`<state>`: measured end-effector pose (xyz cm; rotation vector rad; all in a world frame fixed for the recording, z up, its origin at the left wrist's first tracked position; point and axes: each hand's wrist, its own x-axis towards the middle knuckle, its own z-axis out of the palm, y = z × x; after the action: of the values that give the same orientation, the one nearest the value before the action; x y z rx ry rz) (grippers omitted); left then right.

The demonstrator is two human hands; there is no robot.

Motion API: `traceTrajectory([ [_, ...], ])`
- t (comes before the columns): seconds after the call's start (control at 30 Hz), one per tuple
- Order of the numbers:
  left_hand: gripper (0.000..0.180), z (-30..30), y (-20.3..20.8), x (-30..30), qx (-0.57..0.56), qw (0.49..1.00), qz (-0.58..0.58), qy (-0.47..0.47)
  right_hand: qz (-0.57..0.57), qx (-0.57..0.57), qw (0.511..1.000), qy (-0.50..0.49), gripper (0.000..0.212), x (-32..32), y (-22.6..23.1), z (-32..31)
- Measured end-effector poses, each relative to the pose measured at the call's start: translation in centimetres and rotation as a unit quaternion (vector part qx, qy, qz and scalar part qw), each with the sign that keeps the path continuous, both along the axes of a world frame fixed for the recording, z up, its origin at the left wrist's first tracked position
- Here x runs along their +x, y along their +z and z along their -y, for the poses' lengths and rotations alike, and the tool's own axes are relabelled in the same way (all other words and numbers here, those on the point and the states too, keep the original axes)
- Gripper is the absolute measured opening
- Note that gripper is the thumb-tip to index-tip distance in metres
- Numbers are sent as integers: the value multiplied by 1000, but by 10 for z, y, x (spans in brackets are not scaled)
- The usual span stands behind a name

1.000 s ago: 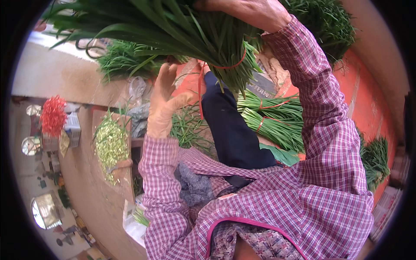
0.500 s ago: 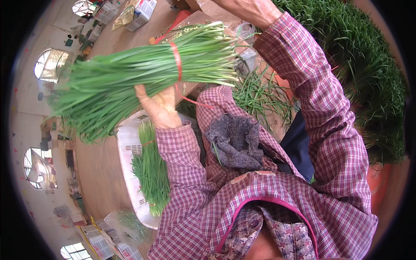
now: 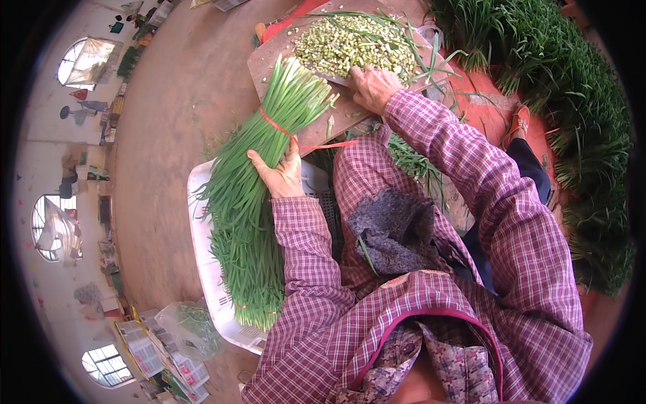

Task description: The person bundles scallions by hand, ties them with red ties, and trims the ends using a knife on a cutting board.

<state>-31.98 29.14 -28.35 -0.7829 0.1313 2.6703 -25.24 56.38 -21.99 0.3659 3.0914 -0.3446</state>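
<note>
My left hand (image 3: 282,172) is closed around a thick bunch of garlic chives (image 3: 252,151), just below its red tie (image 3: 274,124). The tie's loose end trails to the right. The pale cut ends point up toward a wooden board (image 3: 269,64), and the leaves hang over a white plastic crate (image 3: 202,232). At the board's near edge, my right hand (image 3: 373,86) has its fingers curled at the end of what looks like a thin grey knife (image 3: 338,80); its handle is hidden under the hand. Behind it lies a heap of chopped chive ends (image 3: 356,44).
Another tied bunch (image 3: 252,289) lies in the crate. Many chive bunches (image 3: 558,87) stand along the right side on a red sheet (image 3: 481,97). Loose leaves (image 3: 414,161) lie below the board. A dark cloth (image 3: 393,229) rests on my lap. A plastic bag (image 3: 188,326) sits beyond the crate.
The bunch has come down and tilted, its cut ends swinging up toward the board. My right hand has come down onto the board. More of the board and chopped heap shows.
</note>
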Motion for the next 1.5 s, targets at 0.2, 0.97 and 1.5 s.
traceTrajectory([
  [0.2, 70, 12, 31, 19, -70, 973, -54, -212, -29, 21, 999, -15, 46, 49, 24, -38],
  [0.97, 142, -126, 97, -28, -812, -58, -507, -282, -189, -286, 939, -32, 25, 103, 76, -4],
  [1.5, 100, -134, 87, -39, -836, -150, -478, -224, -184, -151, 969, -63, 22, 115, 49, 43],
])
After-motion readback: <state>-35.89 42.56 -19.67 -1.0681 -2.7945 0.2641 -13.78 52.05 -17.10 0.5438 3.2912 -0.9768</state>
